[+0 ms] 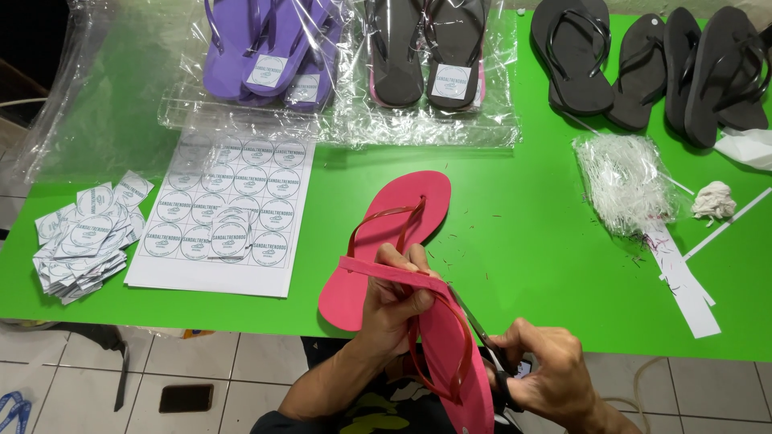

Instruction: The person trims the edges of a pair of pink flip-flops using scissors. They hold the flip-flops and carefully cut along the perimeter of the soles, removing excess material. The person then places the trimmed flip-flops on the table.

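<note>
Green table (547,241): I am working at its near edge, with bagged purple and dark sandals along the far edge and a sheet of round labels (229,213) toward the left corner. A pink flip-flop (394,225) is lying sole-up before me; my left hand (394,301) is closing around its mate (450,354), held on edge. My right hand (547,374) is gripping scissors (482,337), blades near the strap. I judge trimming is underway; the next snip is calling for a steady grip.

On the bright green table (523,233) lay bagged purple flip-flops (265,48), loose black rubber sandals (643,68), a white sheet of round stickers (221,217) and cut paper labels (84,237).
</note>
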